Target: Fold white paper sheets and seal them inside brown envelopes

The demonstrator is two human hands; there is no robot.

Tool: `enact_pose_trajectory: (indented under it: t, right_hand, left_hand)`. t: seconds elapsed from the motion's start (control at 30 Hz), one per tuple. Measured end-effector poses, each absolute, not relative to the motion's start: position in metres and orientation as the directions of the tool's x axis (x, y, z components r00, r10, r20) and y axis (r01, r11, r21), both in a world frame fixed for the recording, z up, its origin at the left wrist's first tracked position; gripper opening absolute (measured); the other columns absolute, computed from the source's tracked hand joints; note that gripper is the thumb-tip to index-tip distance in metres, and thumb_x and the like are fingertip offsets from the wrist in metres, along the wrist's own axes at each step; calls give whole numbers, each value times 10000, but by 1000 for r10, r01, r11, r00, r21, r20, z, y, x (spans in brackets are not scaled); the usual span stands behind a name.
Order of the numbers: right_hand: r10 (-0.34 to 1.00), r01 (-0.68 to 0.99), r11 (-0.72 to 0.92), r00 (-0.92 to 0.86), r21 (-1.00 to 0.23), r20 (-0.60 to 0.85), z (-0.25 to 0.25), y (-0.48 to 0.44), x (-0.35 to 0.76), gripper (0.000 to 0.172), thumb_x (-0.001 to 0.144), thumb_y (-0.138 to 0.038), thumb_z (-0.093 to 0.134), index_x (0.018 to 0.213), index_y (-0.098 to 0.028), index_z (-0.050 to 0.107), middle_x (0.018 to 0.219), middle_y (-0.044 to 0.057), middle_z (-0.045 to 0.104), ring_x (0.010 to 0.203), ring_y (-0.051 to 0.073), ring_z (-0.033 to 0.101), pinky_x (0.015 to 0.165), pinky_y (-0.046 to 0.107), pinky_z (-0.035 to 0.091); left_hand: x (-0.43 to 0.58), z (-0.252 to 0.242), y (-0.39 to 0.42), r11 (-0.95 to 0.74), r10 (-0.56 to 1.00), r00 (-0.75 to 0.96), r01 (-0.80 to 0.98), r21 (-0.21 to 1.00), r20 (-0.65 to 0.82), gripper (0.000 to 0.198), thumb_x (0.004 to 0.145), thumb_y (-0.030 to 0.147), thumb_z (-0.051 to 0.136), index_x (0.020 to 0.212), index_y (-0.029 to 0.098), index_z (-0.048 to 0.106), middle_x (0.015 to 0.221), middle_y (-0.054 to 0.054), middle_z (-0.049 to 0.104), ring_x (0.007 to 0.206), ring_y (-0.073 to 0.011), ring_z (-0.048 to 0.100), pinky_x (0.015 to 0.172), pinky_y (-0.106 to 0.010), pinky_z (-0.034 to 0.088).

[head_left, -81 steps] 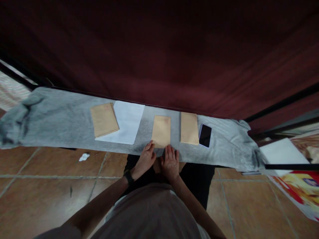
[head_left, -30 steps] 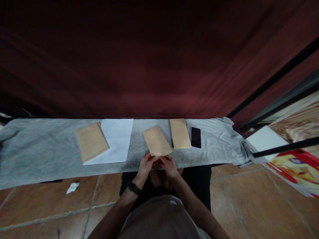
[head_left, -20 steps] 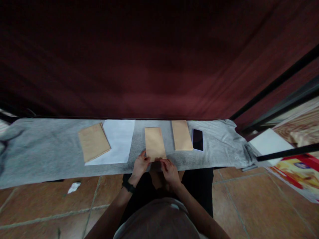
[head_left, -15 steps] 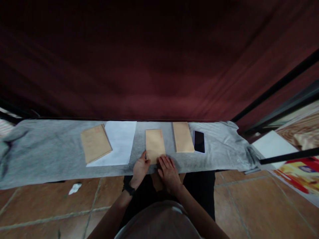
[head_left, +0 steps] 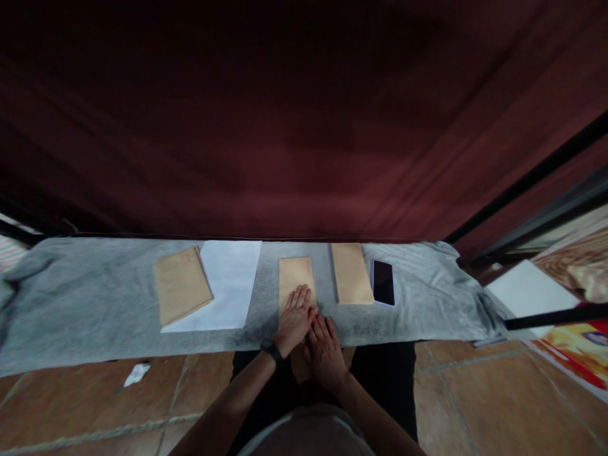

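A tan paper envelope [head_left: 295, 271] lies on the grey cloth in front of me. My left hand [head_left: 295, 320], with a dark band on its wrist, rests flat on the envelope's lower part, fingers stretched out. Beside it, my right hand [head_left: 325, 351] lies with its fingers extended at the envelope's lower right corner, close against the left hand. The hands hide the envelope's near edge. To the right is a stack of tan envelopes [head_left: 351, 273]. On the left, more tan envelopes [head_left: 183, 285] overlap a white sheet [head_left: 232, 285].
A phone [head_left: 383, 282] lies right of the right-hand stack. The grey cloth [head_left: 95, 297] covers a narrow surface, with a dark red curtain [head_left: 294, 158] behind it. Black bars [head_left: 532, 174] stand at the right. A white scrap [head_left: 137, 374] is on the tiled floor.
My left hand has moved from the envelope's lower left edge up and right onto its face, flattening out. My right hand stays near the lower right corner. The whole view has shifted slightly.
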State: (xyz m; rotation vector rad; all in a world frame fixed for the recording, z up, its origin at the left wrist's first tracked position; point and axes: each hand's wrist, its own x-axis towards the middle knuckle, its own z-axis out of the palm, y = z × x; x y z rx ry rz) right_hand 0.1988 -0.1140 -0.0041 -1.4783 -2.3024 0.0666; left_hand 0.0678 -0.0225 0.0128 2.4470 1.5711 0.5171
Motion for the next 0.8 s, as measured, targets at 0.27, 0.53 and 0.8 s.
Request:
enact_pose_trajectory:
  t: [0.27, 0.53, 0.8]
  right_hand:
    - [895, 876, 422, -360, -236, 264, -1, -111, 198, 657, 960, -398, 545, 1538, -164, 342, 1526, 127, 459, 1427, 289, 388, 1203, 499, 243]
    - [899, 872, 430, -387, -236, 207, 7, -111, 199, 743, 970, -416, 516, 1584, -157, 190, 1607, 106, 316, 1462, 282, 322, 1218, 487, 204]
    - [882, 866, 446, -385, -224, 271, -4, -113, 201, 647, 945, -403, 568, 1502, -118, 403, 1523, 139, 461, 1439, 297, 357, 1226, 489, 182]
  left_hand:
    - [88, 13, 27, -352, 936, 334, 902, 249, 113, 593, 998, 362, 364, 1492, 33, 367, 1566, -210, 362, 1487, -289, 283, 1213, -479, 236]
    - [90, 16, 39, -353, 935, 349, 918, 180, 56, 609, 1015, 407, 329, 1504, 46, 353, 1581, -175, 350, 1493, -267, 271, 1230, -457, 186]
    - [73, 14, 5, -474, 881, 457, 854, 217, 124, 552, 1012, 397, 361, 1483, 112, 408, 1578, -129, 379, 1485, -247, 293, 1223, -449, 219]
